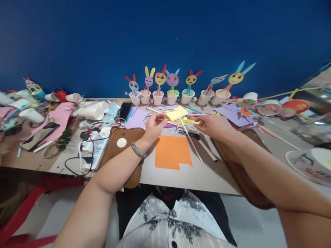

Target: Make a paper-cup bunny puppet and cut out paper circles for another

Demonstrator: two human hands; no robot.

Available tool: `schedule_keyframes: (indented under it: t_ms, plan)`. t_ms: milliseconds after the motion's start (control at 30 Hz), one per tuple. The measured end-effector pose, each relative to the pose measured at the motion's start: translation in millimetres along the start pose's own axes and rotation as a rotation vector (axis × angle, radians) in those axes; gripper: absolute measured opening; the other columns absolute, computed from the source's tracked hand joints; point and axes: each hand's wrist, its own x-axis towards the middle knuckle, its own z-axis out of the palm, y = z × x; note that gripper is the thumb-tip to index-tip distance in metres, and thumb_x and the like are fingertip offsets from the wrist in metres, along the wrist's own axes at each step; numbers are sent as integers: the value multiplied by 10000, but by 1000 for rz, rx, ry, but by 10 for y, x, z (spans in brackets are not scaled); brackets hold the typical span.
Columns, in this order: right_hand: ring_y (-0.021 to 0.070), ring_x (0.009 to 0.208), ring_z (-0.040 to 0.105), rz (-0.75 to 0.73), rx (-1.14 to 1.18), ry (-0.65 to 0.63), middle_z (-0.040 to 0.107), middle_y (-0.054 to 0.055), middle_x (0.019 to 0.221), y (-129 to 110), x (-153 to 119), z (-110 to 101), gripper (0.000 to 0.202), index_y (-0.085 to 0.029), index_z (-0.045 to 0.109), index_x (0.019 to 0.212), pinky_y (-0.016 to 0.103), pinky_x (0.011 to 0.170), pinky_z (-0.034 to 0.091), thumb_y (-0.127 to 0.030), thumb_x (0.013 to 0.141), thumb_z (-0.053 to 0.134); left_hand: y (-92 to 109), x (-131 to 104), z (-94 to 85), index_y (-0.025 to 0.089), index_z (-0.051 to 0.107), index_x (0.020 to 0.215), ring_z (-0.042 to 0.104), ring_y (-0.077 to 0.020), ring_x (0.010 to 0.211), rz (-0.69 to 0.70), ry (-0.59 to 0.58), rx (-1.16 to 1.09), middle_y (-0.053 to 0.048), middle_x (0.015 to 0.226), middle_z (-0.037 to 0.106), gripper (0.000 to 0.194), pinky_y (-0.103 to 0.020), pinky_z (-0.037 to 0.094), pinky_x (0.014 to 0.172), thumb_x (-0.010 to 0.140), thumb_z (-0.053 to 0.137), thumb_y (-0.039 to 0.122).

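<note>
i cannot tell whether left hand [154, 126] or right hand [212, 125] has a closed grip; bumping the long pale stick [190, 139] could shift the yellow paper [177, 113].

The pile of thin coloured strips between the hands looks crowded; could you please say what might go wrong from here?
The left hand or right hand, close to the pile, might bump the row of white paper cups behind it. The long pale strip jutting from it could be snagged and drag others along. The orange paper sheet might crease if leaned on.
</note>
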Motion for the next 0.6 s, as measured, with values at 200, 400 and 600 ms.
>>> schedule_keyframes:
  t_ms: [200, 400, 600]
  plan:
    - [255, 783, 689, -177, 16, -120, 765, 69, 803, -278, -199, 133, 158, -241, 785, 932, 317, 622, 377, -336, 849, 689, 142, 96, -189, 163, 635, 954, 637, -140, 832, 19, -101, 195, -41, 937, 686, 211, -278, 556, 787, 763, 721, 187]
    - [250, 765, 698, -301, 42, -112, 772, 73, 790, -380, -273, 291, 148, -239, 796, 962, 325, 644, 404, -295, 870, 694, 96, 89, -254, 169, 659, 915, 613, -166, 782, 63, -438, 630, -40, 889, 686, 200, -289, 495, 718, 734, 719, 226]
    - [235, 747, 682, -365, 172, -111, 773, 64, 791, -374, -310, 494, 177, -219, 786, 957, 351, 754, 453, -262, 924, 617, 136, -61, -159, 187, 662, 1002, 609, -239, 875, 74, -712, 1049, -67, 982, 675, 353, -352, 482, 791, 715, 808, 332]
